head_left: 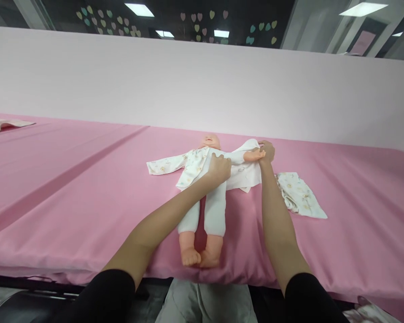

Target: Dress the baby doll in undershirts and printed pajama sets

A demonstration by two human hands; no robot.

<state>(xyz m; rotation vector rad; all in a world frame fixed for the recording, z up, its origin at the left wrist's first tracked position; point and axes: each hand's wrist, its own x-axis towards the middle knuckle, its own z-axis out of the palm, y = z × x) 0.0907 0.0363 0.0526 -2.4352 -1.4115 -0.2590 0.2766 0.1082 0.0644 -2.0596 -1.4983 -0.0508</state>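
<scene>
A baby doll (215, 208) in a white bodysuit lies on its back, its bare feet towards me. A printed white baby shirt (197, 163) is spread around its upper body, with one sleeve stretched out to the left. The shirt's other half (244, 176) lies inside out on the right, under the doll's outstretched arm. My left hand (219, 168) is closed at the doll's chest and upper arm; its fingertips are partly hidden. My right hand (267, 151) grips the shirt's white cloth beside the doll's hand (254, 155), which touches my fingers.
Folded printed baby clothing (299, 195) lies to the right on the pink padded table (87, 197). A pale cloth (6, 124) lies at the far left. Behind the table stands a white wall (188, 85). More printed fabric (370, 312) shows at the bottom right.
</scene>
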